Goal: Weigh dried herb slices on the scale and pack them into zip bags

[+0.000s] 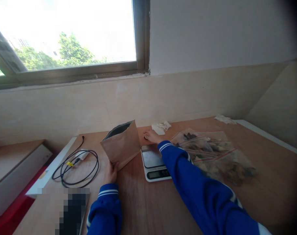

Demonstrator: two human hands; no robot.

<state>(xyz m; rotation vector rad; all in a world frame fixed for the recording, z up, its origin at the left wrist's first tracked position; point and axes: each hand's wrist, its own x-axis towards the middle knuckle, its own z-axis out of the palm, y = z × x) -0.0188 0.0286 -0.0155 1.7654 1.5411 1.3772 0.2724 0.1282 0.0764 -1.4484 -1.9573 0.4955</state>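
A brown kraft paper bag (pixel 124 145) stands tilted on the wooden table, its mouth open and showing a dark lining. My left hand (pixel 111 171) grips its lower left corner. Behind the white kitchen scale (pixel 152 158), my right hand (pixel 152 135) has its fingers bent together at a small dark brown piece (pixel 145 137), too small to identify. My right forearm passes over the scale's right side and hides part of it. Right of that arm lie several clear zip bags (pixel 212 147) with brown dried pieces inside.
Crumpled white tissue (pixel 162 127) lies by the wall, with more white paper (pixel 225 119) at the back right. On the left are a coiled black cable (pixel 98 163), a white adapter (pixel 82 154) and a dark pixelated object (pixel 73 212). A window (pixel 65 36) is above.
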